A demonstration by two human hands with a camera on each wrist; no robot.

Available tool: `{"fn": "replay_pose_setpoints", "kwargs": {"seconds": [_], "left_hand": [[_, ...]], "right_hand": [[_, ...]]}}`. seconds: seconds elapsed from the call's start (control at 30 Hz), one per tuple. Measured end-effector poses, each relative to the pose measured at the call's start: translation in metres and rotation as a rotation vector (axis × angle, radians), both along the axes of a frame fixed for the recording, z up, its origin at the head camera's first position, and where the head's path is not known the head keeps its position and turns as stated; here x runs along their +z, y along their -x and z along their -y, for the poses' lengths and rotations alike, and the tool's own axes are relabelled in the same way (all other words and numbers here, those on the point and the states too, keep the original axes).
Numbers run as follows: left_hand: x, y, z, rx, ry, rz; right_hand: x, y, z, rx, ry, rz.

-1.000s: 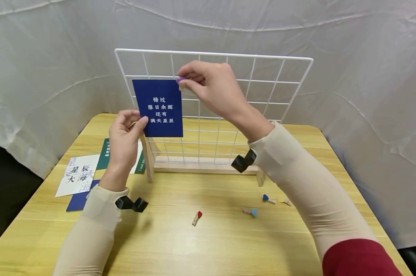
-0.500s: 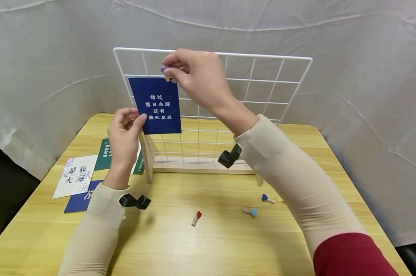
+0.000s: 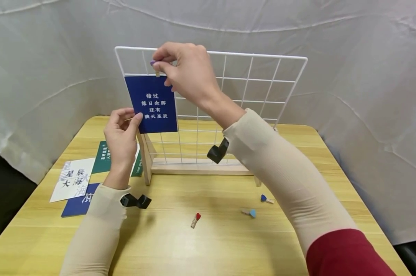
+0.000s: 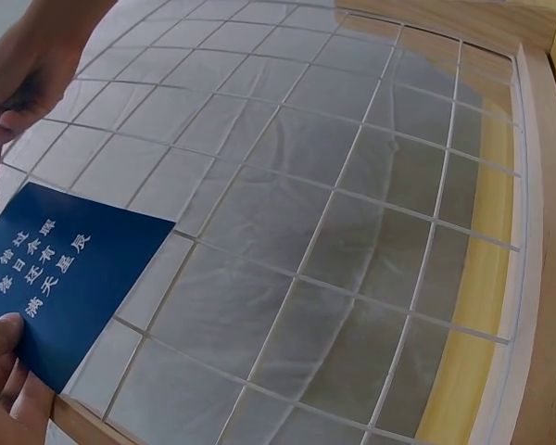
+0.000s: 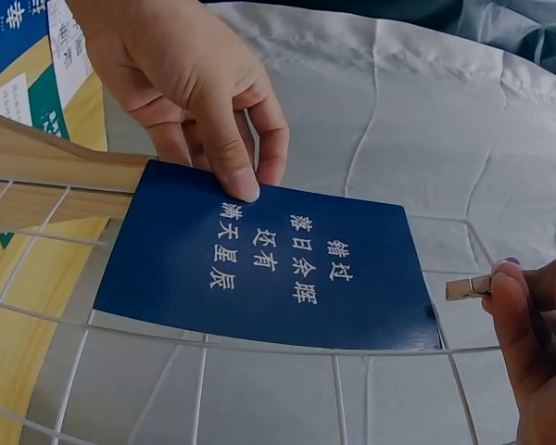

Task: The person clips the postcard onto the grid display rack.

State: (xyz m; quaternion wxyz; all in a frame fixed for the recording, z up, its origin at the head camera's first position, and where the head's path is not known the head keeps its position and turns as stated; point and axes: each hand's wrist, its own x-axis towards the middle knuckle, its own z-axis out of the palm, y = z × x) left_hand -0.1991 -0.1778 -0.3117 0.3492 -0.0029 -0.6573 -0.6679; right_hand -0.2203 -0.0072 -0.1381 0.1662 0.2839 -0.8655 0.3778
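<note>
My left hand pinches the left edge of a dark blue card with white Chinese lettering, the thumb on its front. The card stands upright against the left part of a white wire grid. My right hand is over the card's top edge, pinching a small wooden clothespin with a purple decoration mostly hidden by the fingers. In the right wrist view the clothespin's tip points at the card's top edge and is a little apart from it.
The grid stands in a wooden base. Clothespins with a red heart, a light blue heart and a dark blue heart lie on the table. At left lie a white card, a blue card and green cards.
My right hand has moved left and up with the clothespin, from the card's top right corner to above its top edge. The card and left hand have shifted slightly left.
</note>
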Motion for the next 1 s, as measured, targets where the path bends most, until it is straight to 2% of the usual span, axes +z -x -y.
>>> {"fn": "replay_pose_setpoints", "kwargs": {"seconds": [0.27, 0.5, 0.77, 1.0], "left_hand": [[-0.001, 0.003, 0.001, -0.017, 0.001, -0.019], [0.000, 0.007, 0.001, -0.119, -0.134, -0.062], [0.000, 0.009, 0.003, -0.192, -0.208, -0.090], [-0.001, 0.009, 0.008, -0.228, -0.238, -0.073]], "right_hand": [[-0.002, 0.006, 0.006, -0.050, -0.023, 0.014], [-0.004, 0.008, 0.011, -0.071, -0.050, 0.009], [-0.003, 0.008, 0.015, -0.104, -0.073, -0.019], [-0.004, 0.008, 0.014, -0.101, -0.051, -0.023]]}}
